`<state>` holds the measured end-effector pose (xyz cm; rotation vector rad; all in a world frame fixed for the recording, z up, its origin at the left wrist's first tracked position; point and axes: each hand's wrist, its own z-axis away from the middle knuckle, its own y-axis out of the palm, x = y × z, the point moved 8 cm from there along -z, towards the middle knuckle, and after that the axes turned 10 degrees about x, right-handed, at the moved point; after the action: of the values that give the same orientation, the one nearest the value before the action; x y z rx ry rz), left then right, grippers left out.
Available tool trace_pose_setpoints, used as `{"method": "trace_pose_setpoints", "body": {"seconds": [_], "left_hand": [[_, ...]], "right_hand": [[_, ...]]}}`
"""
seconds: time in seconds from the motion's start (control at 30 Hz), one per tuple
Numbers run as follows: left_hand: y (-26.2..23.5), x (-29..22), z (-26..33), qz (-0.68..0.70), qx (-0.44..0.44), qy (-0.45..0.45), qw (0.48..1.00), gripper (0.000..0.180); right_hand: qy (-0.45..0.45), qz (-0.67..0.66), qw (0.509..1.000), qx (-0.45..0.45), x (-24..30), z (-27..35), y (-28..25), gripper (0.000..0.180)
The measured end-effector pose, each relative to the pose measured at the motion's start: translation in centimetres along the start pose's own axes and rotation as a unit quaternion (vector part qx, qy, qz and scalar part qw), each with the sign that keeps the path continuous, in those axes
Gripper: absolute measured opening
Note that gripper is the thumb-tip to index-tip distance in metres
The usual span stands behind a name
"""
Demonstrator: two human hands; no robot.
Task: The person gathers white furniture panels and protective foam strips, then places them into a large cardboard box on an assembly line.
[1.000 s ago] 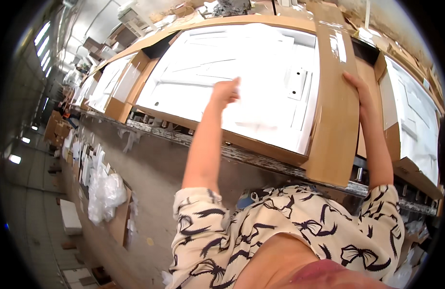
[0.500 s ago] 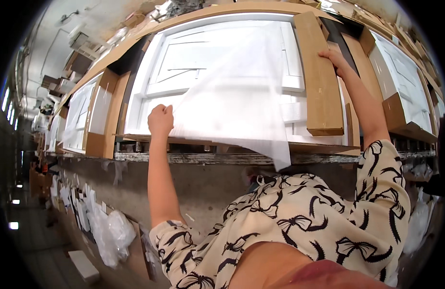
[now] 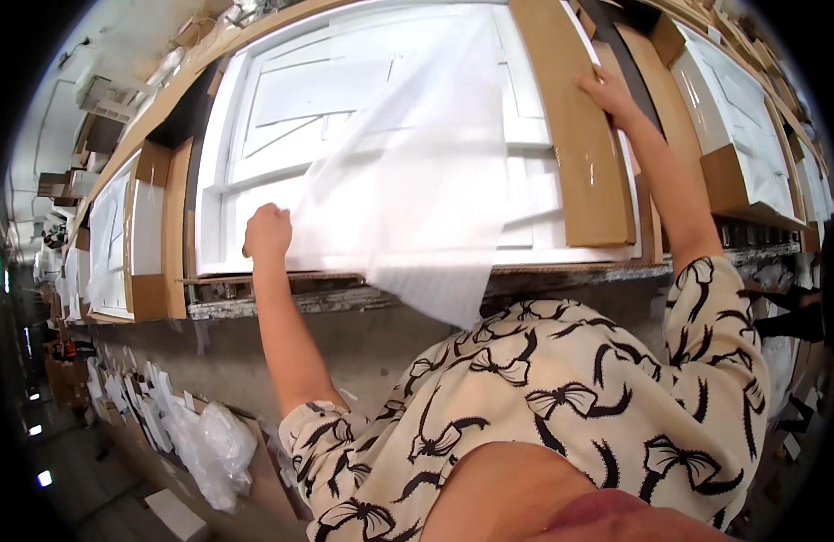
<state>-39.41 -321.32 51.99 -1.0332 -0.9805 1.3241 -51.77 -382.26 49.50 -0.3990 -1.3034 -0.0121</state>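
Note:
A large shallow cardboard box with white frame parts point(image 3: 216, 163) lies in front of me. A thin white foam sheet point(image 3: 408, 190) covers part of them, one corner hanging over the near edge. My left hand point(image 3: 269, 231) is closed in a fist over the near left part of the box, beside the sheet's left edge; what its fingers hold, if anything, is hidden. At the right side of the box, my right hand point(image 3: 607, 95) grips the outer edge of a long brown cardboard flap point(image 3: 566, 135) lying over the white parts.
Similar open boxes stand in line, one at the left point(image 3: 149, 235) and one at the right point(image 3: 747, 167). They rest on a worn line with a rough near edge point(image 3: 227, 309). Clear plastic wrap point(image 3: 220, 452) lies lower left. A dark-clothed person point(image 3: 792, 312) shows at the right edge.
The box appears farther left in view. The sheet's hanging corner has swung left. My right hand stays on the cardboard flap, and my left stays closed near the box's left side.

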Motion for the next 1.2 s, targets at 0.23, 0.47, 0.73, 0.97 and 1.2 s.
{"method": "trace_pose_setpoints", "body": {"seconds": [0.23, 0.47, 0.73, 0.97, 1.2], "left_hand": [[0.7, 0.6, 0.4, 0.028, 0.051, -0.031, 0.998, 0.023], [0.8, 2.1, 2.1, 0.081, 0.041, -0.043, 0.995, 0.025], [1.3, -1.0, 0.7, 0.060, 0.038, 0.004, 0.997, 0.024], [-6.5, 0.6, 8.1, 0.125, -0.372, 0.083, 0.916, 0.031], [-2.2, 2.5, 26.9, 0.318, -0.408, 0.057, 0.854, 0.016]], "right_hand": [[0.067, 0.071, 0.994, -0.056, 1.6, 2.1, -0.2, 0.054], [-0.071, 0.435, 0.897, -0.011, 9.0, 3.0, 3.5, 0.034], [-0.009, 0.608, 0.791, -0.074, -0.2, -3.0, 0.3, 0.062], [-0.007, 0.617, 0.786, -0.030, -1.2, -5.8, 4.3, 0.066], [-0.335, 0.744, 0.576, -0.046, -6.5, -8.5, -2.5, 0.035]]}}
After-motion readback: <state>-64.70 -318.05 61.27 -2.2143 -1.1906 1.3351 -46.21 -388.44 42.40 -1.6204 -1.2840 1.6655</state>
